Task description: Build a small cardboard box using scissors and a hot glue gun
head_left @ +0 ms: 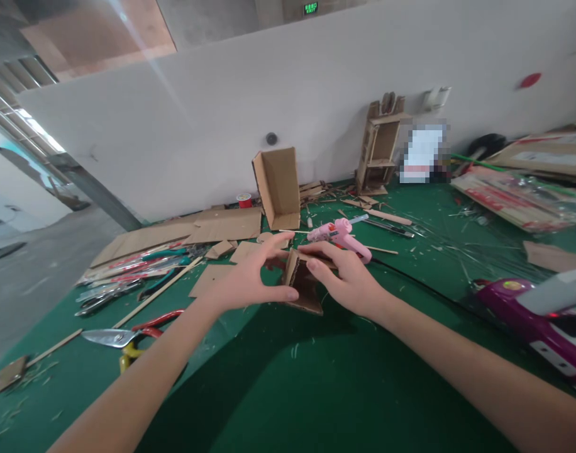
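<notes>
Green surface [288, 402]: I find the corrugated cardboard piece [310, 301] near the pink glue gun [347, 239], right hand [351, 282] pinching its top, left hand [248, 277] cupped wide, grip unclear. Uneven pressure could skew its panels.

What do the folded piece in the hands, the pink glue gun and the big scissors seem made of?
Folded piece: matt brown cardboard, its cut edge looking corrugated. Glue gun: probably plastic, judging by its moulded shape. Scissors: shiny grey blades, likely metal; handles possibly plastic-coated.
</notes>
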`<state>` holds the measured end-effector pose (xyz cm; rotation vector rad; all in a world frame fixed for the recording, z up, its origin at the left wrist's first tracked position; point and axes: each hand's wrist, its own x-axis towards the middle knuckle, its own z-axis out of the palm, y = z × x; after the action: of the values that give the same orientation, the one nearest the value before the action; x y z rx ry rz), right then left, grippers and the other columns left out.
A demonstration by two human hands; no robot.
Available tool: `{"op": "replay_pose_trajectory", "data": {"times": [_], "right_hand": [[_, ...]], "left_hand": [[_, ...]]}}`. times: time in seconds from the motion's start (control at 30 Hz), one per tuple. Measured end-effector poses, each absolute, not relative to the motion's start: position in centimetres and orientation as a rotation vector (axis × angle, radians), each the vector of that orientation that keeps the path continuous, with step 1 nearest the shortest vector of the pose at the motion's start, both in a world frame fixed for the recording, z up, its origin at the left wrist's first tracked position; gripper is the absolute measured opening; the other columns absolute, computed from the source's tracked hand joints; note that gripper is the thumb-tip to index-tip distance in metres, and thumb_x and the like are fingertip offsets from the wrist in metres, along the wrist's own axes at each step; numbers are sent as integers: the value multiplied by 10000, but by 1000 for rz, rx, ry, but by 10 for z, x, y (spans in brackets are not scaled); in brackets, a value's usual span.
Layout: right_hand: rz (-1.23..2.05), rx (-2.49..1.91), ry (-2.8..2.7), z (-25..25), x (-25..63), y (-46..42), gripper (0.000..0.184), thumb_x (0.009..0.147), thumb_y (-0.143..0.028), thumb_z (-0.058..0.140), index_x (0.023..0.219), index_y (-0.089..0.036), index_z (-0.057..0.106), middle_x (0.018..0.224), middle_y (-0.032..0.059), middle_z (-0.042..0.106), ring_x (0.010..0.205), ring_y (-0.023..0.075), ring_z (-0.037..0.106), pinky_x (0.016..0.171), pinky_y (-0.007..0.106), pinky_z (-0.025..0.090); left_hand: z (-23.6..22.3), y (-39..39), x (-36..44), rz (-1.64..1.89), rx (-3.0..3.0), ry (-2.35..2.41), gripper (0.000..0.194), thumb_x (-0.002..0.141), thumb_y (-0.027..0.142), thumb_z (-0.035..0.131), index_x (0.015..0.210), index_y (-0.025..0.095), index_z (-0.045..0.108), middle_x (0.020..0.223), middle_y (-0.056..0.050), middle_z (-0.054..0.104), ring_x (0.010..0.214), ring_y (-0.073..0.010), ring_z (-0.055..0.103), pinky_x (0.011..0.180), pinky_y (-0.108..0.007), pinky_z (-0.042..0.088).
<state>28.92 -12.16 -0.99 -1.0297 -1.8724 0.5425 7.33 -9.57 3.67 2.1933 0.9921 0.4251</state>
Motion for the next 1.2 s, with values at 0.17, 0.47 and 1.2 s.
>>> {"op": "replay_pose_trajectory", "data": {"times": [0.17, 0.47, 1.2], "right_hand": [[705, -1164, -1761, -9, 288, -119, 353, 983, -457, 358, 850, -203, 564, 800, 40, 662, 739, 196, 623, 630, 330, 508], [792, -1144, -1780, -15, 291, -114, 362, 961, -472, 409, 889, -204, 641, 907, 70, 704, 872, 243, 673, 701, 372, 561], [600, -1093, -1673, -28, 285, -108, 188, 832, -123, 518, 940, -190, 657, 961, 82, 713, 887, 221, 692, 777, 381, 591]], "left_hand": [[33, -95, 77, 409, 1995, 955, 655, 771, 481, 692, 1353, 378, 409, 1317, -61, 549, 1268, -302, 504, 946, -454, 510], [28, -92, 76, 422, 1695, 894, 612, 763, 425, 717, 1290, 332, 418, 1191, -67, 600, 1172, -275, 582, 901, -442, 537], [22, -85, 68, 468, 1724, 792, 586, 733, 321, 765, 1258, 381, 513, 1434, -52, 420, 1203, -292, 549, 911, -481, 531]]}}
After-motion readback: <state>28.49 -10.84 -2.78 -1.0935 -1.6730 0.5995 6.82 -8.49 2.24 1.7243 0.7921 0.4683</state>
